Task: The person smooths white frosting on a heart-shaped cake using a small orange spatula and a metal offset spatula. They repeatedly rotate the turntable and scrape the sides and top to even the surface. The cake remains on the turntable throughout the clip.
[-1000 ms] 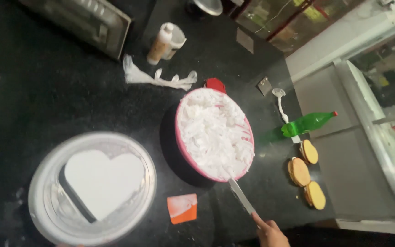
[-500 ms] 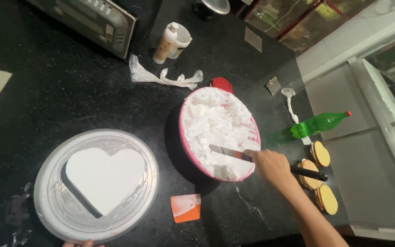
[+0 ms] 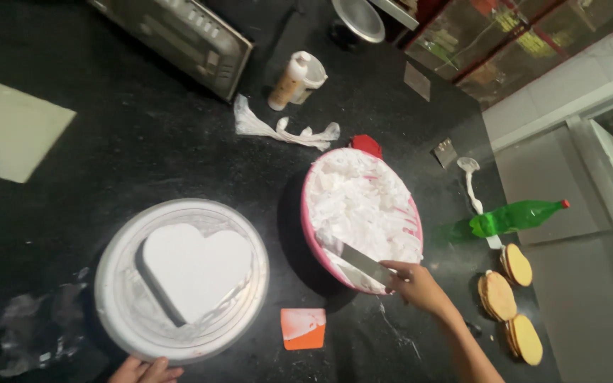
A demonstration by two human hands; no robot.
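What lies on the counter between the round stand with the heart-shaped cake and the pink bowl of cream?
In the head view, an orange scraper smeared with white lies on the black counter, between the stand and the pink bowl, toward the near edge.

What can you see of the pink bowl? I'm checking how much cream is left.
The pink bowl is round and plastic-looking, heaped nearly to its rim with white cream. It sits on the black counter, right of the heart-shaped cake. The right hand dips a metal spatula into its near side.
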